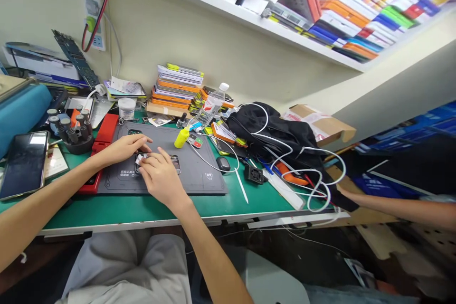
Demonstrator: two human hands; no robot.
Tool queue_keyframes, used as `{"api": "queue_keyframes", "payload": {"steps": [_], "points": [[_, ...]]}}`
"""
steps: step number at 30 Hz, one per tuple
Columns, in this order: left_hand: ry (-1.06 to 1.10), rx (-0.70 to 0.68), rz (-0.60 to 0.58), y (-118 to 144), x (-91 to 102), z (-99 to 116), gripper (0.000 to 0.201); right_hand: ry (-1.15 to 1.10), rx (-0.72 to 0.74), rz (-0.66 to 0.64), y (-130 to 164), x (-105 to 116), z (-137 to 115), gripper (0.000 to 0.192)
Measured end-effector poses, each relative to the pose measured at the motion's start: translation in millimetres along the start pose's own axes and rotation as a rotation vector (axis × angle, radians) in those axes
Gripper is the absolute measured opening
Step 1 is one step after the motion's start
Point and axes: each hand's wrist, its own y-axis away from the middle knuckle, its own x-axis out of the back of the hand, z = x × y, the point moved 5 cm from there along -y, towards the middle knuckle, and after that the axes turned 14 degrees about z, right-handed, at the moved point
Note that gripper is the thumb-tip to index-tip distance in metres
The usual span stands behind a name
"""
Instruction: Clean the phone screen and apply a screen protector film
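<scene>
My left hand (123, 148) lies flat on the grey work mat (199, 178), fingers pressing on a dark phone (175, 163) that rests there. My right hand (160, 175) covers the phone's middle and pinches a small white cloth or pad (141, 158) against it. Only the phone's right end shows past my fingers. A yellow squeeze bottle (181, 137) lies on the mat just beyond my hands.
A second phone (24, 164) lies at the left by a black tool holder (73, 129) and a red case (100, 138). White cables (302, 171), a black bag (274, 128), stacked boxes (178, 86) and a cardboard box (320, 123) crowd the right. Another person's arm (395, 205) reaches in at right.
</scene>
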Motion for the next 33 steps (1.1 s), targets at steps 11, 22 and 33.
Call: {"api": "queue_keyframes", "payload": {"steps": [11,22,33], "points": [[-0.059,-0.012,-0.010,-2,1.6,-1,0.084,0.117,-0.101,0.089,34,39,46,0.032],[0.089,0.082,0.069,-7,5.5,-8,0.112,0.133,-0.099,-0.051,2,12,26,0.029],[0.088,0.110,0.084,-7,7.7,-8,0.119,0.124,-0.076,-0.052,4,8,22,0.037]]}}
